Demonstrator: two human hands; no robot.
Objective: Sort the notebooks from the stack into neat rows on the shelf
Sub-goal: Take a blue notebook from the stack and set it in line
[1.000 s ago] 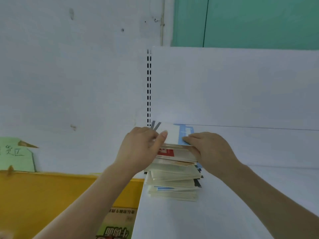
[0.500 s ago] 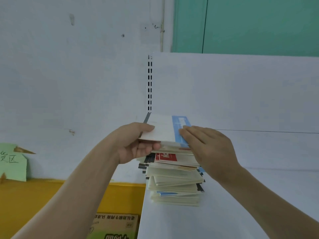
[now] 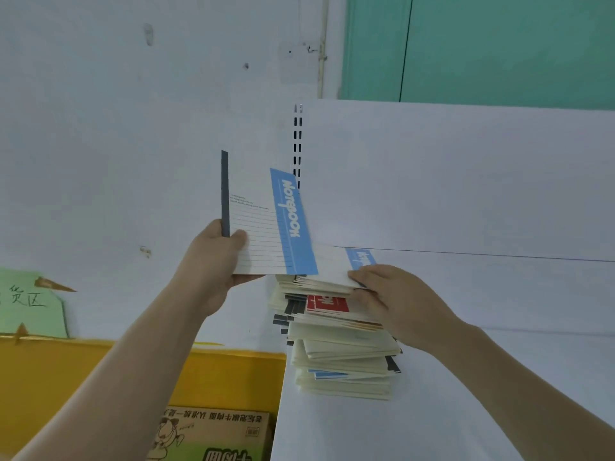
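Item one: white ruled notebook with blue band and dark spine, held upright clear of the pile, left hand pinching its lower spine corner between thumb and fingers. Item two: tall uneven stack of cream-paged notebooks, standing on the white shelf at its left end. I log my right hand with fingers together, pressing the stack's top white-and-blue notebook.

Left hand grips notebook (upright).
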